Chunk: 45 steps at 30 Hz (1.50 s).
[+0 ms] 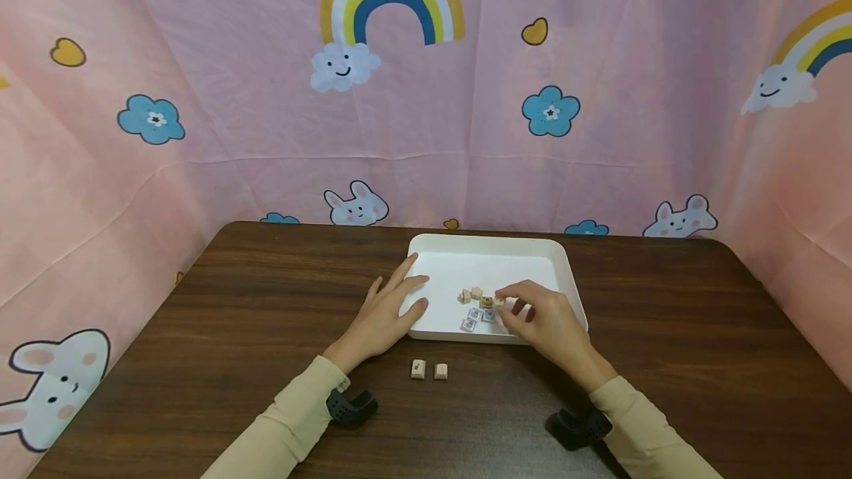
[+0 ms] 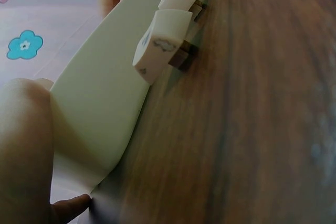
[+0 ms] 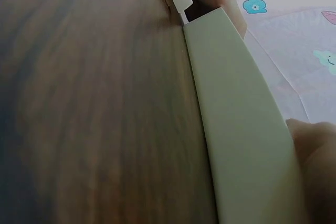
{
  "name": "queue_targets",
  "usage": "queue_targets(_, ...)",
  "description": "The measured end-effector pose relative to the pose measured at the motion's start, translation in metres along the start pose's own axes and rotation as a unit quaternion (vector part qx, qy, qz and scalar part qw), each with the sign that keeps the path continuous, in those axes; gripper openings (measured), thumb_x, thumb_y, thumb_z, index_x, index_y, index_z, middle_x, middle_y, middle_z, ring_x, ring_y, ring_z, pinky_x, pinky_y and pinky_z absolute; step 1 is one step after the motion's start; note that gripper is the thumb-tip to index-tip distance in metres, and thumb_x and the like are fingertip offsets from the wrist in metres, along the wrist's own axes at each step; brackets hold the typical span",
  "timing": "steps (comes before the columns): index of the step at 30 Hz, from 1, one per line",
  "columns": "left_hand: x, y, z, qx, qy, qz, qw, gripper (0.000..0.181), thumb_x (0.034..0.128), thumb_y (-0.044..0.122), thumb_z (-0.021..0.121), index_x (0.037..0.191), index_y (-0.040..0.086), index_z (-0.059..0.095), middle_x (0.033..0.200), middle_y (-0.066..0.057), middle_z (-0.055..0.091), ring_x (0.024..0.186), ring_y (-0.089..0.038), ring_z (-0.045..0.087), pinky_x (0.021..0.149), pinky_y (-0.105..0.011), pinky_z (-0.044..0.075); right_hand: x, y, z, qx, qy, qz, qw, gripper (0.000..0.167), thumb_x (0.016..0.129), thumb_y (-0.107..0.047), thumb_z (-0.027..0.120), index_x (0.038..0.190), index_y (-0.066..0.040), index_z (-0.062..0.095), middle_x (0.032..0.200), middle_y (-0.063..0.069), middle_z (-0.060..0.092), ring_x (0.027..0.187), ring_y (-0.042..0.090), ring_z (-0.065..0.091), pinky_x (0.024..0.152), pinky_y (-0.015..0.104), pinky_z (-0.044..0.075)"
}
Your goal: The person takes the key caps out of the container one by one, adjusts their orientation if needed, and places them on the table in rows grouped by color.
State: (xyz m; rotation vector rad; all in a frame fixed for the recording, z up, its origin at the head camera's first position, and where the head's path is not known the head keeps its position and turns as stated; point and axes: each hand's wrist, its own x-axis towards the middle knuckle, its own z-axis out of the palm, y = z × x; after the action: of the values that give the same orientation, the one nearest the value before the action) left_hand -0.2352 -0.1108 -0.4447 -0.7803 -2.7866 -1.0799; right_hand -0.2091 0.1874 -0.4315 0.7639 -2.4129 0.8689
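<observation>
A white tray [image 1: 489, 246] stands toward the far side of the table, with several small keycaps inside, among them a grey-white keycap [image 1: 469, 324] and a tan keycap [image 1: 487, 301]. My left hand [image 1: 382, 316] touches the tray's left edge, fingers spread. Over the tray's right front part, my right hand [image 1: 549, 320] has thumb and index finger around a pale keycap [image 1: 498, 301], partly covered by the fingertips. Two cream keycaps lie on the table before the tray: a left keycap [image 1: 418, 369] and a right keycap [image 1: 441, 372]. In the right wrist view the tray wall [image 3: 236, 119] hides the right fingertips.
The brown wooden table [image 1: 266, 301] extends on both sides of the tray. A pink patterned cloth [image 1: 426, 131] hangs behind and beside it. Each wrist wears a black band, the left band [image 1: 351, 409] and the right band [image 1: 577, 429].
</observation>
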Motion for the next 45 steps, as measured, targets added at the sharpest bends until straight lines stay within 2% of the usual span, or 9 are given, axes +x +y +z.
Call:
queue_targets(5, -0.001, 0.000, 0.001, 0.004, -0.001, -0.001, 1.0000, 0.046, 0.1068, 0.033, 0.053, 0.148, 0.012, 0.053, 0.172, -0.003, 0.015, 0.146, -0.031, 0.044, 0.119, -0.072, 0.007, -0.008, -0.001, 0.001, 0.005, 0.036, -0.079, 0.9962, 0.025, 0.082, -0.009, 0.083, 0.106, -0.012, 0.076, 0.101, -0.002, 0.074, 0.072, 0.008, 0.065, 0.059, 0.022, 0.054)
queue_targets(11, -0.002, -0.001, 0.001, 0.000, 0.000, 0.000, 1.0000, 0.045, 0.1072, 0.033, 0.052, 0.147, 0.012, 0.053, 0.172, -0.003, 0.015, 0.145, -0.030, 0.044, 0.119, -0.072, 0.006, -0.019, -0.013, 0.003, 0.085, 0.087, -0.153, 0.9808, 0.018, 0.097, -0.020, 0.070, 0.110, -0.007, 0.075, 0.104, 0.004, 0.073, 0.076, 0.011, 0.065, 0.064, 0.019, 0.053)
queue_targets(13, -0.001, -0.001, 0.001, 0.000, 0.003, 0.003, 1.0000, 0.045, 0.1071, 0.033, 0.052, 0.147, 0.013, 0.053, 0.172, -0.003, 0.015, 0.146, -0.030, 0.044, 0.119, -0.073, 0.007, -0.023, -0.020, 0.005, 0.112, 0.085, -0.179, 0.9737, 0.020, 0.099, -0.020, 0.068, 0.110, -0.005, 0.074, 0.104, 0.007, 0.073, 0.076, 0.011, 0.065, 0.064, 0.017, 0.052)
queue_targets(16, 0.000, -0.001, 0.001, 0.003, 0.007, 0.007, 0.9999, 0.045, 0.1069, 0.033, 0.053, 0.147, 0.012, 0.054, 0.172, -0.004, 0.016, 0.146, -0.030, 0.044, 0.118, -0.074, 0.008, -0.028, -0.029, 0.008, 0.133, 0.045, -0.201, 0.9695, 0.018, 0.098, -0.017, 0.069, 0.112, -0.006, 0.073, 0.105, 0.007, 0.073, 0.078, 0.010, 0.066, 0.067, 0.014, 0.052)
queue_targets(20, 0.000, -0.002, 0.002, 0.007, 0.004, 0.006, 0.9999, 0.045, 0.1072, 0.034, 0.052, 0.147, 0.013, 0.053, 0.172, -0.002, 0.015, 0.146, -0.030, 0.043, 0.119, -0.073, 0.008, -0.034, -0.036, 0.014, 0.127, -0.029, -0.193, 0.9725, 0.017, 0.094, -0.014, 0.074, 0.111, -0.010, 0.074, 0.108, 0.000, 0.073, 0.080, 0.006, 0.066, 0.070, 0.010, 0.052)
queue_targets(27, 0.000, -0.003, 0.002, 0.007, 0.003, 0.008, 0.9999, 0.046, 0.1073, 0.035, 0.052, 0.147, 0.013, 0.053, 0.172, -0.004, 0.015, 0.146, -0.030, 0.044, 0.119, -0.073, 0.008, -0.040, -0.039, 0.023, 0.152, -0.091, -0.122, 0.9767, 0.023, 0.086, -0.007, 0.082, 0.107, -0.013, 0.076, 0.102, -0.003, 0.076, 0.071, -0.004, 0.061, 0.063, 0.009, 0.050)
queue_targets(31, 0.000, -0.003, 0.002, 0.005, 0.007, 0.012, 0.9999, 0.045, 0.1072, 0.034, 0.052, 0.148, 0.013, 0.053, 0.172, -0.004, 0.015, 0.145, -0.031, 0.045, 0.118, -0.074, 0.007, -0.040, -0.038, 0.025, 0.161, -0.106, -0.086, 0.9775, 0.022, 0.086, -0.010, 0.083, 0.107, -0.015, 0.077, 0.099, -0.005, 0.077, 0.065, -0.009, 0.055, 0.058, 0.009, 0.048)
queue_targets(39, 0.000, -0.003, 0.001, 0.002, 0.007, 0.010, 0.9999, 0.046, 0.1072, 0.035, 0.052, 0.148, 0.014, 0.053, 0.172, -0.002, 0.015, 0.147, -0.031, 0.042, 0.119, -0.073, 0.006, -0.039, -0.038, 0.026, 0.174, -0.120, -0.046, 0.9764, 0.023, 0.086, -0.014, 0.084, 0.106, -0.016, 0.076, 0.100, -0.005, 0.075, 0.061, -0.009, 0.053, 0.056, 0.011, 0.047)
queue_targets(45, 0.000, -0.003, 0.002, 0.005, 0.006, 0.009, 0.9999, 0.046, 0.1072, 0.035, 0.052, 0.148, 0.014, 0.053, 0.172, -0.003, 0.015, 0.147, -0.031, 0.042, 0.119, -0.073, 0.007, -0.041, -0.039, 0.026, 0.180, -0.097, -0.071, 0.9763, 0.025, 0.085, -0.011, 0.084, 0.108, -0.014, 0.074, 0.102, -0.003, 0.075, 0.064, -0.007, 0.055, 0.058, 0.010, 0.048)
